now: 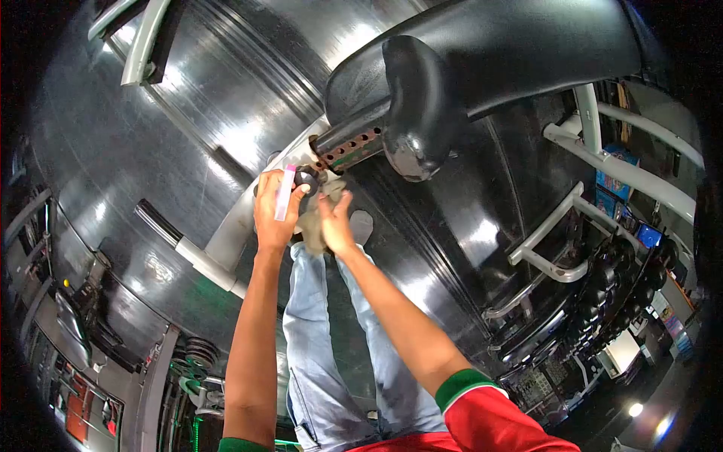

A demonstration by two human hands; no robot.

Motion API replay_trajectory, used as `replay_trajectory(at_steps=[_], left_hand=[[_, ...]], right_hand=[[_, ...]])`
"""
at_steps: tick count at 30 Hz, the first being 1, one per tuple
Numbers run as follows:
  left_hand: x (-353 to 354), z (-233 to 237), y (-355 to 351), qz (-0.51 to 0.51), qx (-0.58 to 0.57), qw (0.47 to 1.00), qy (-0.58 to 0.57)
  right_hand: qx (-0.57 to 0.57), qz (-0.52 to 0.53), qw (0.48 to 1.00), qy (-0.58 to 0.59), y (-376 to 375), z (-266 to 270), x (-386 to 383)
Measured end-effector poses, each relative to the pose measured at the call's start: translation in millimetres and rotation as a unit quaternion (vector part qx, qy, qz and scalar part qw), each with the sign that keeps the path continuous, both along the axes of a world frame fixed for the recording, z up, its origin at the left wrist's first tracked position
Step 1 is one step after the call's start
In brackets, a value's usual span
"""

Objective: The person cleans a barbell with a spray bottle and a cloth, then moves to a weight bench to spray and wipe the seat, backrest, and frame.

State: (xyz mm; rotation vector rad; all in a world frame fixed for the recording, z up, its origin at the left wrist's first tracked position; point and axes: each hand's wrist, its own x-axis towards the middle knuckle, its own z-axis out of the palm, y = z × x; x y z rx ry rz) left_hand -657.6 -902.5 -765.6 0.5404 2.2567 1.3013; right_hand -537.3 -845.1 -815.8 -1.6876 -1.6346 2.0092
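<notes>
In my left hand (269,215) is a slim translucent container (283,202) with a pink end, held upright between fingers and thumb. Just beyond those fingers sits a round black knob (306,178) on the light grey frame (248,207) of a gym machine. My right hand (336,226) is closed on a beige cloth (312,229), which hangs below the fingers and is slightly blurred. Right above the cloth, a rusty adjustment bar with a row of holes (354,149) runs up toward a black padded roller (416,113).
A long black padded bench (542,53) stretches across the top right. Grey tubular frames (553,233) stand at the right, near a rack of dumbbells (614,279). Weight plates (197,358) hang at the lower left. Dark shiny flooring (422,248) surrounds my feet.
</notes>
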Motion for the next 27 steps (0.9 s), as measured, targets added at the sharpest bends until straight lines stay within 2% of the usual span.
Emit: replay_trajectory(at_steps=[1,5,9,11,12,16,17,20,21,23,25,27], left_hand=[[3,-1,1,-0.001,-0.002,1.0,0.002],[10,-3,-1,0.034,-0.002,0.999,0.033],[5,-3,-3,0.016,-0.019,1.0,0.008],[2,-4,-5,0.009,-0.025,1.0,0.016],[0,-5,-6,0.003,-0.036,0.999,0.025],[2,-3,-7,0.004,-0.06,0.998,0.004],[3,-2,-8,0.01,-0.069,0.998,-0.01],[11,-15,-24,0.037,-0.001,0.999,-0.03],[13,-12,-29,0.039,-0.001,0.999,-0.029],[21,-3,-45,0.093,0.023,0.992,-0.084],[22,-6,-71,0.071,-0.009,0.996,-0.059],[24,-6,-93,0.069,-0.032,0.996,-0.038]], right_hand=[[-0.014,0.001,1.0,-0.01,-21,-28,2],[-0.104,-0.067,0.992,-0.013,-50,-33,-16],[-0.072,-0.114,0.991,0.012,-76,-58,-15],[0.035,-0.073,0.997,0.003,-61,-48,-12],[-0.03,-0.103,0.994,-0.037,-48,-20,-16],[0.106,-0.174,0.979,0.022,-21,15,-31],[0.11,-0.177,0.978,0.022,-21,15,-34],[0.266,-0.127,0.954,-0.051,-41,-9,-40],[0.266,-0.125,0.954,-0.05,-49,-12,-39],[0.181,-0.098,0.977,-0.056,-69,-16,-36],[0.195,-0.093,0.976,-0.03,-83,-24,-34],[0.065,-0.041,0.996,-0.045,-83,-22,-18]])
